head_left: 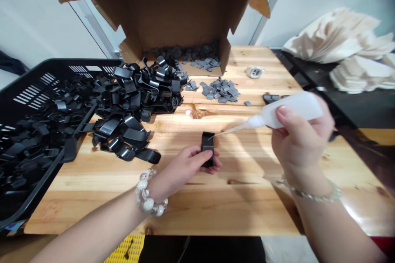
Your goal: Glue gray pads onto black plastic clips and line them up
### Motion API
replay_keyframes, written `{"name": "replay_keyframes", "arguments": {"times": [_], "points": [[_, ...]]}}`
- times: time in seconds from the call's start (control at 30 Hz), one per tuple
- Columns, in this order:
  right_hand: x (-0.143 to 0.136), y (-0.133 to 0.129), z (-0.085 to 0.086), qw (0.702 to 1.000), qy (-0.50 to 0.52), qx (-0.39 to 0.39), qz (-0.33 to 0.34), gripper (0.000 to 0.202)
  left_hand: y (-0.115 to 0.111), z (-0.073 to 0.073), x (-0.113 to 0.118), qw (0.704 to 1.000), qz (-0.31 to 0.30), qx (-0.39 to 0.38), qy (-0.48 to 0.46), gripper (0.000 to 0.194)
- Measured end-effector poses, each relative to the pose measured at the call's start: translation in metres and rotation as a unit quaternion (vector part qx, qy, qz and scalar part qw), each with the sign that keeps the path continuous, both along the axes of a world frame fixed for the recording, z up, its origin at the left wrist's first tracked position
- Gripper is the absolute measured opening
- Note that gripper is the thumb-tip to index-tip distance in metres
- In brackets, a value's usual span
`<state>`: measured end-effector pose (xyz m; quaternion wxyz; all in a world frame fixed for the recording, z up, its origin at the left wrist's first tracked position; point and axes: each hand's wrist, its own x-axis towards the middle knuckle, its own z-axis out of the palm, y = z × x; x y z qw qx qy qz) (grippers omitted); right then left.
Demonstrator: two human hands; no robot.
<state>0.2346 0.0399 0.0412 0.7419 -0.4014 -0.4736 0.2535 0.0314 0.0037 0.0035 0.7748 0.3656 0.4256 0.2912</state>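
Observation:
My left hand (197,160) is closed on a small black curved clip (207,141) just above the wooden table, its thumb pressed on the lower part. In my right hand (304,131) is a white squeeze bottle (290,111), tilted so that its thin nozzle (231,130) points down to the left. The nozzle's tip meets or nearly meets the upper face of the clip; I cannot tell whether they touch. Left of my hands lies a heap of similar black clips (132,94). Beyond them is a pile of small grey pads (220,90).
On the left a black plastic crate (55,63) holds many black clips. An open cardboard box (182,8) with grey pads stands at the back. A tape roll (254,72) and a few black pieces (271,98) lie right. White cloth-like stacks (339,37) are beyond the table.

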Motion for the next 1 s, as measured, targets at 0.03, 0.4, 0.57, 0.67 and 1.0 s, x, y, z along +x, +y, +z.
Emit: {"name": "replay_keyframes", "arguments": {"times": [0.03,0.4,0.57,0.67,1.0], "points": [[-0.0005,-0.0001,0.0004,1.000,0.004,0.002,0.003,0.017,-0.0001,0.0000,-0.0001,1.000,-0.001,0.001,0.000,0.022],[-0.0012,-0.0003,0.0007,1.000,-0.006,-0.006,-0.007,0.017,0.0005,0.0004,-0.0002,1.000,-0.004,0.008,-0.003,0.024],[-0.0008,-0.0001,0.0008,1.000,0.002,0.003,-0.012,0.017,-0.0001,0.0006,-0.0002,1.000,0.003,-0.002,-0.006,0.024],[-0.0006,-0.0006,0.0001,1.000,0.002,0.014,-0.015,0.017,-0.0001,-0.0014,0.0001,1.000,-0.001,-0.013,-0.019,0.026],[-0.0022,-0.0015,-0.0076,0.997,-0.077,0.015,-0.008,0.019,-0.0006,-0.0025,0.0004,0.999,-0.004,-0.034,-0.026,0.027]]}}
